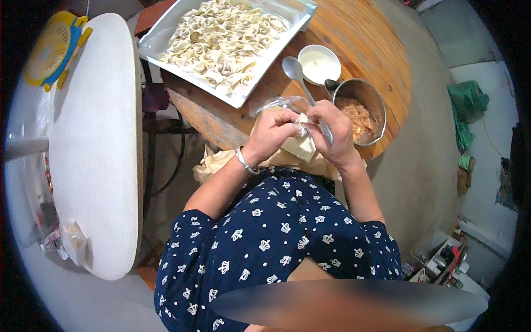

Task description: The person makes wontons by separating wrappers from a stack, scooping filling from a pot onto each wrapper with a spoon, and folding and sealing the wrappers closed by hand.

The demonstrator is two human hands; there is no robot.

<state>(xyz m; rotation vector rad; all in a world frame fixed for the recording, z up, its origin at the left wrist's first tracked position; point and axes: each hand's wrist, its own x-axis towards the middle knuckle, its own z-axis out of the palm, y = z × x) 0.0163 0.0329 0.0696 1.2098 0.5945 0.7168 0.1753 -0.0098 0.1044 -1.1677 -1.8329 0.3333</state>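
Observation:
My left hand (278,130) pinches a small folded dumpling wrapper (303,120) against the fingertips of my right hand (332,126). A metal spoon (293,69) is also gripped in my right hand, its bowl pointing away from me and its handle running down through the fingers. Below both hands lie pale square wrappers (300,148), partly covered by my fingers. To the right stands a metal pot (383,124) with minced filling (356,118) in it. Beyond the spoon is a white bowl (302,49) holding a pale liquid.
A white tray (195,87) of wrapped dumplings (226,39) sits at the far left of the round wooden table (373,37). Clear plastic wrap (278,103) lies near my left hand. Left stands a white oval tabletop (97,145) with a yellow and blue strainer (52,50) beside it.

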